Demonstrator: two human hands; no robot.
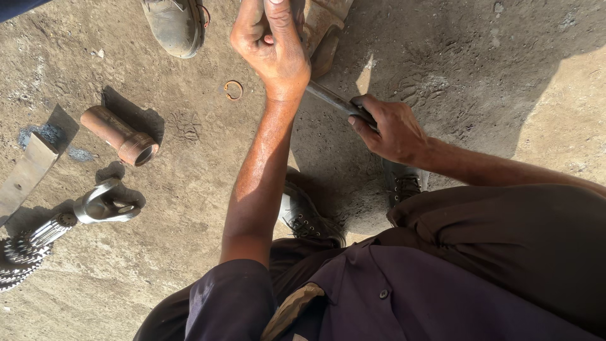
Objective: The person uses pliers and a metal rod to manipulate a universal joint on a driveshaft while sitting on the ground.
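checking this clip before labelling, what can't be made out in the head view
- Front end of the dark metal rod: hidden behind the left hand.
- What the left hand grips: covered by its fingers.
- Toothed steel gear shaft: cut off by the left edge.
- Rod's rear end: covered by the right hand.

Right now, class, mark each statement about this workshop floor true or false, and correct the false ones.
1. The right hand grips a dark metal bar. True.
2. The left hand lies flat and open on the ground. False: it is raised and closed into a fist.
3. A small ring lies on the dirt floor. True.
4. The rusty pipe piece stands inside a bucket. False: it lies on the floor.
5. A splined shaft with yoke lies at the left. True.
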